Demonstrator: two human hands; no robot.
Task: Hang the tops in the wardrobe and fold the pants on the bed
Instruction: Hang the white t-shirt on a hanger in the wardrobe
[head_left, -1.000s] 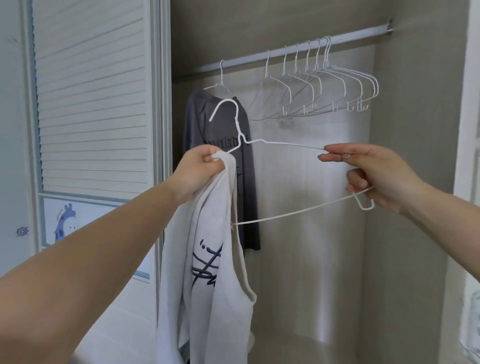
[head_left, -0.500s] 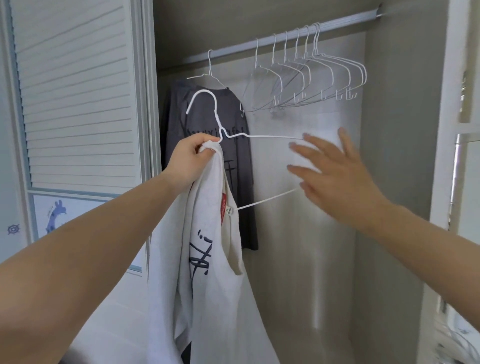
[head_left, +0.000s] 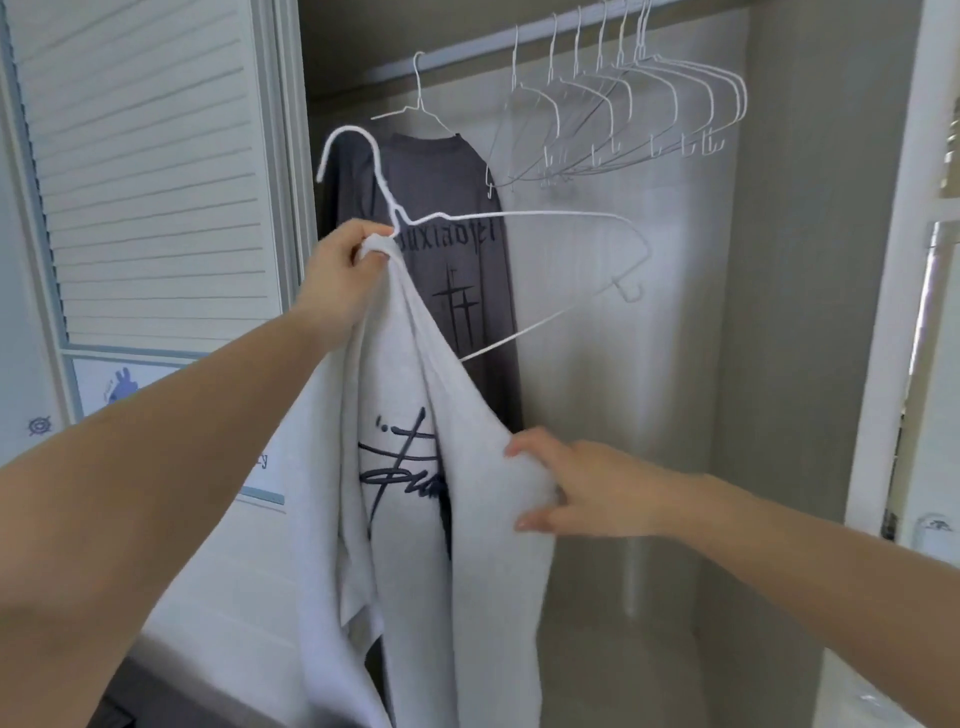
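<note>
Pale grey printed cotton top (head_left: 483, 525) running off the bottom edge, its folds hiding part of the dark script print, white wire hanger (head_left: 519, 214) disappearing into the cloth, dark grey lettered t-shirt (head_left: 457, 249) partly covered, right hand (head_left: 582, 488) fingertips blurring into fabric.
</note>
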